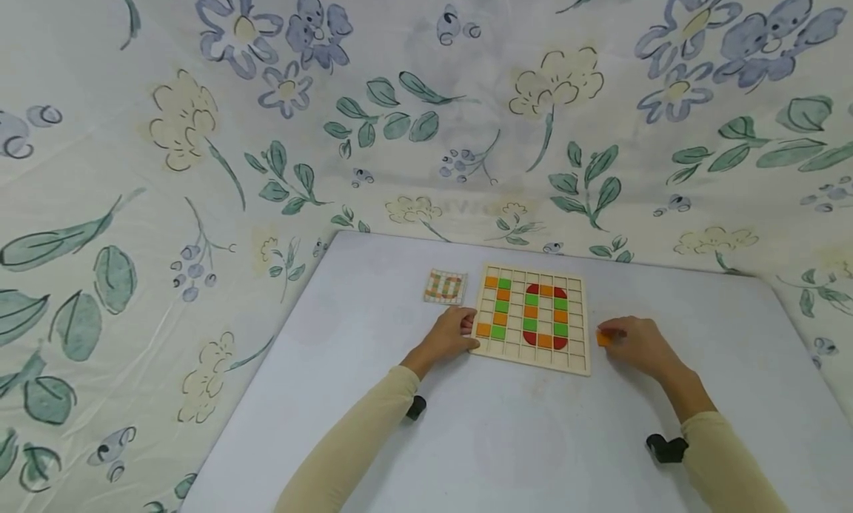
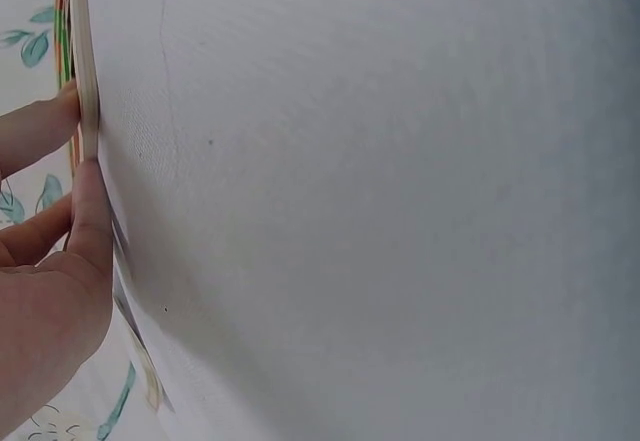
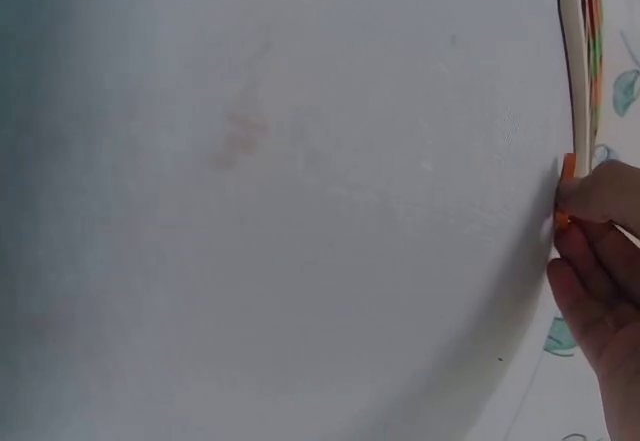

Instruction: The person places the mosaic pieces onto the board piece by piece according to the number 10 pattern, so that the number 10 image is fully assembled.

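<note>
A wooden grid board lies on the white table, bearing orange and green square tiles and red rounded corner pieces. The tiles form a "1" and a "0". My left hand grips the board's left edge; in the left wrist view the thumb and fingers of that hand are at the board's rim. To the right of the board, my right hand pinches an orange tile just off the table. The same orange tile shows between thumb and fingers in the right wrist view.
A small pattern card with a matching "10" lies left of the board. Black objects sit by each forearm, one at the left wrist and one at the right. Floral cloth hangs behind the white table.
</note>
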The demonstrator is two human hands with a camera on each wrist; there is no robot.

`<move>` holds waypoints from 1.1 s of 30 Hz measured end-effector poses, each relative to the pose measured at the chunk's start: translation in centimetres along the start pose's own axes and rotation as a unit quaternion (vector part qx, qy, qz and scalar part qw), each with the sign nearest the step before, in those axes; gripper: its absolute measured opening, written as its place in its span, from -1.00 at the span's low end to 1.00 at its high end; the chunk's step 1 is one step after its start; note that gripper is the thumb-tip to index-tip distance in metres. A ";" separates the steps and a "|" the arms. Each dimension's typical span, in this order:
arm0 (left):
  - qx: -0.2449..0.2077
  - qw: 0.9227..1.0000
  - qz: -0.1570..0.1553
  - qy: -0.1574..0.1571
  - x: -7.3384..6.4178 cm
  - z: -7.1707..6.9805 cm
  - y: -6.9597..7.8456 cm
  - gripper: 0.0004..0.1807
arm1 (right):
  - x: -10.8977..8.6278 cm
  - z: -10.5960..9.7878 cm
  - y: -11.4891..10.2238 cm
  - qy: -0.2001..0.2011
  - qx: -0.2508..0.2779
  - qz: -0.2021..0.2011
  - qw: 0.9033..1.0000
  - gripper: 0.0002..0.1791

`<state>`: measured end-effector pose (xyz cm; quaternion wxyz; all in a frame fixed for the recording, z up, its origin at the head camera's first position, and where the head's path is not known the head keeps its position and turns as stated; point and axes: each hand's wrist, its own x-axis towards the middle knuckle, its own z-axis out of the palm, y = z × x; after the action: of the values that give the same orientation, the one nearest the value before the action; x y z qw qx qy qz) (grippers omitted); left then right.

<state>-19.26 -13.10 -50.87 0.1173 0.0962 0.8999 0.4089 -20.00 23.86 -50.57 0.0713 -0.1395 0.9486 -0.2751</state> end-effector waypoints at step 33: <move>0.005 1.000 -0.005 0.003 0.4 0.2 0.0 -0.29 | 4.6 7.2 -11.7 0.005 0.013 -0.097 0.995 -0.80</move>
<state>-19.55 -12.89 -51.04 0.1160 0.0909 0.9029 0.4037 -20.25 9.31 -50.55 0.0416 -0.2285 0.9271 -0.2941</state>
